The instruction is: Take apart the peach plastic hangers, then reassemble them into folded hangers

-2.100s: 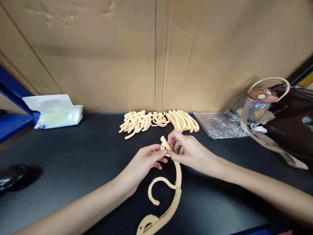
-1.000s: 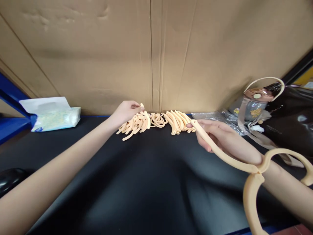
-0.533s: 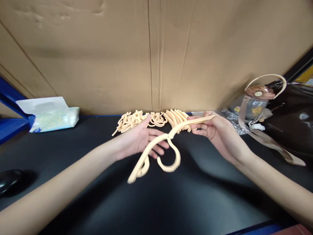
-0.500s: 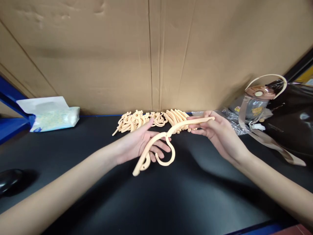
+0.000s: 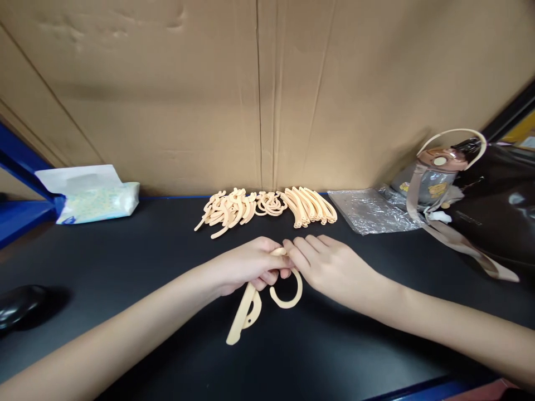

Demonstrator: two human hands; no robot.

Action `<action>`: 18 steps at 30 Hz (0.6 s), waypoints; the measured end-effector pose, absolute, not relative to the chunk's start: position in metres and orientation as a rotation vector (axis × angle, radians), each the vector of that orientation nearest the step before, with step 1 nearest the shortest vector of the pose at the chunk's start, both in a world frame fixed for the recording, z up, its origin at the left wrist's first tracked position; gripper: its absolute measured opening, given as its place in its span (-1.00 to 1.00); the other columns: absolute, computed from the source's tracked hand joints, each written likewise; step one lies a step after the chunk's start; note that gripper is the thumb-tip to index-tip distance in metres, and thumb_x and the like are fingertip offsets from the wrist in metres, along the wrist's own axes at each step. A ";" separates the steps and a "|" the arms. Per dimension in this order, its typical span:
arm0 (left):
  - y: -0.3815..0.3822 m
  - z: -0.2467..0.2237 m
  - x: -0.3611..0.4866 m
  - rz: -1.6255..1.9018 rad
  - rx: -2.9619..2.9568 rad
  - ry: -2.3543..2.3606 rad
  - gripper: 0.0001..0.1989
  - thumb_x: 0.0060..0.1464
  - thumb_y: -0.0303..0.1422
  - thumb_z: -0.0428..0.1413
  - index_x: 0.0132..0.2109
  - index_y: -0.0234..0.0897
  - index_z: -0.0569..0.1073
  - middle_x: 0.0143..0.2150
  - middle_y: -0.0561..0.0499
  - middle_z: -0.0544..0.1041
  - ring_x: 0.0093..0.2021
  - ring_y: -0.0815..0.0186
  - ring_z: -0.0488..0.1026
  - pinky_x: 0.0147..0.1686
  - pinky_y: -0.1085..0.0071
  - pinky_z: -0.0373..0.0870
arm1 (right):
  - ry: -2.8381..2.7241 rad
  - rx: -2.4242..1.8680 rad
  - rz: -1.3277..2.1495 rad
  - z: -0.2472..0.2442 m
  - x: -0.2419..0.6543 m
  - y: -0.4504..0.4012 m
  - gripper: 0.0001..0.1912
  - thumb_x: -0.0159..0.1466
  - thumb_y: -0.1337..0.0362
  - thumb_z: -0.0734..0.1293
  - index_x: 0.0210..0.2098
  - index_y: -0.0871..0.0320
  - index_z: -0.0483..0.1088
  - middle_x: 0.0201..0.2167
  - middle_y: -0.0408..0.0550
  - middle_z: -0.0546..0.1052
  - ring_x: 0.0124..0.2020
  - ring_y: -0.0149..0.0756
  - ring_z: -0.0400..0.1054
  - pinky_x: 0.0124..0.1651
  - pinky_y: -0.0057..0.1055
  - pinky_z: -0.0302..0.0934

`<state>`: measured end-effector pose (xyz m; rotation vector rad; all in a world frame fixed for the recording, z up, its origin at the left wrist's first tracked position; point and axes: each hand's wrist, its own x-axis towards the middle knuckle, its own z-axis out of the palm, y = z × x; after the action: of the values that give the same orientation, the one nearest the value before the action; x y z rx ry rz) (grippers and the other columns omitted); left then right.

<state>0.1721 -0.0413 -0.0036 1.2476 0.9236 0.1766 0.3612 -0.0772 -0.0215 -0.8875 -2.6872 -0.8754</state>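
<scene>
A beige plastic folding clothes hanger (image 5: 238, 320) is held between my two hands above the black tabletop. My left hand (image 5: 253, 262) is closed around its middle, and one straight arm sticks out below the fist beside a curved piece with a small hole. Close against it, my right hand (image 5: 324, 262) has its fingers curled over the hanger's joint, back of the hand up. The round hook hangs below, between the hands. My fingers hide the joint and the other arm.
Behind my hands lie a loose pile of curved beige pieces (image 5: 228, 211), several hooks (image 5: 271, 204) and a row of hanger arms (image 5: 309, 206). A clear plastic bag (image 5: 371, 211), a bottle (image 5: 437, 172) and a dark bag (image 5: 497, 206) stand right. Tissues (image 5: 98, 200) and a black mouse (image 5: 20, 305) are left.
My right hand has left the far end of the hanger's arm and come in to the joint, next to my left hand. My left fingers have closed round the hanger.
</scene>
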 end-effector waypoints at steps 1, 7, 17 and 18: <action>-0.041 -0.002 0.172 0.159 1.258 0.931 -0.58 -0.02 -0.11 0.27 -0.50 -0.30 0.28 -0.59 0.22 0.15 -0.62 0.57 -0.13 -0.67 0.56 -0.26 | -2.692 -0.877 -0.953 -0.024 0.359 -0.080 -0.71 0.33 0.56 0.11 -0.09 0.44 0.41 -0.38 0.06 0.51 -0.42 -0.20 0.42 -0.44 -0.32 0.24; -0.040 0.001 0.169 0.128 1.389 1.031 -0.61 -0.09 -0.12 0.27 -0.54 -0.30 0.34 -0.61 0.18 0.23 -0.64 0.55 -0.05 -0.68 0.54 -0.20 | -2.823 -1.000 -0.682 -0.025 0.355 -0.078 -0.72 0.25 0.62 0.13 -0.19 0.34 0.41 -0.44 -0.01 0.49 -0.54 -0.28 0.37 -0.52 -0.37 0.12; -0.050 0.005 0.165 0.221 1.542 0.987 -0.71 0.01 -0.15 0.23 -0.43 -0.32 0.54 -0.59 0.11 0.38 -0.62 0.48 0.16 -0.64 0.54 0.06 | -2.209 -2.033 -0.118 0.010 0.406 0.033 -0.57 0.45 0.32 0.00 -0.27 0.24 0.47 -0.28 0.19 0.60 -0.29 -0.16 0.47 -0.31 -0.36 0.08; -0.049 0.004 0.165 0.270 1.528 0.996 -0.71 0.00 -0.14 0.24 -0.41 -0.32 0.55 -0.58 0.14 0.33 -0.61 0.48 0.16 -0.63 0.54 0.07 | -2.181 -2.057 -0.128 0.008 0.409 0.044 -0.56 0.45 0.29 0.01 -0.25 0.25 0.48 -0.24 0.23 0.60 -0.25 -0.13 0.47 -0.29 -0.35 0.09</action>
<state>0.1649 -0.0489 0.0039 1.5276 0.9958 0.2699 0.4094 0.0443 0.0080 -2.0567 -2.1807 -0.1279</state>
